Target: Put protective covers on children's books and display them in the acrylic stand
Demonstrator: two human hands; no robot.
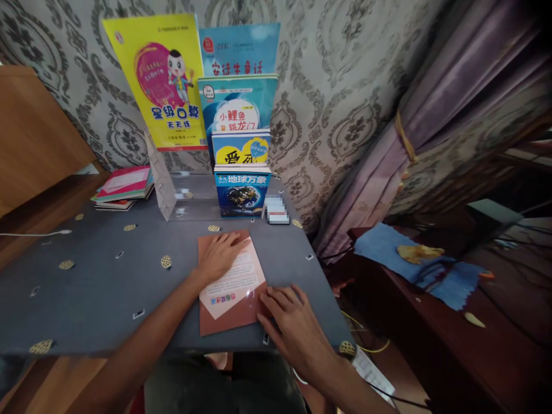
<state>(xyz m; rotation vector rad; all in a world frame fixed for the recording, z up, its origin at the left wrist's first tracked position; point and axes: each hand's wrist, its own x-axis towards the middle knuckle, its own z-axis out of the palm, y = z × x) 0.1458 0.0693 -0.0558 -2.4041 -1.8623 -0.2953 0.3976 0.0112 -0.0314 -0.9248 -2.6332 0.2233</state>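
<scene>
A thin reddish-brown book [233, 313] lies closed on the grey tablecloth, its cover text upside down to me. My left hand [222, 256] rests flat on the book's far part, fingers stretched toward the far edge. At the near right edge is my right hand [291, 322], palm down, its fingers apart and the fingertips touching the book's side. Behind the book stands a clear acrylic book stand [190, 213]. Its right side holds a blue book with a globe picture [242, 195] in front of several other books, and a tall yellow workbook [168, 86] leans on the left.
A small stack of books [125, 187] lies at the back left, and a white cable [34, 233] crosses the left side. Small pixelated item [276, 210] sits right of the stand. A dark red cabinet [388, 299] with a blue cloth [379, 247] stands beyond the table's right edge.
</scene>
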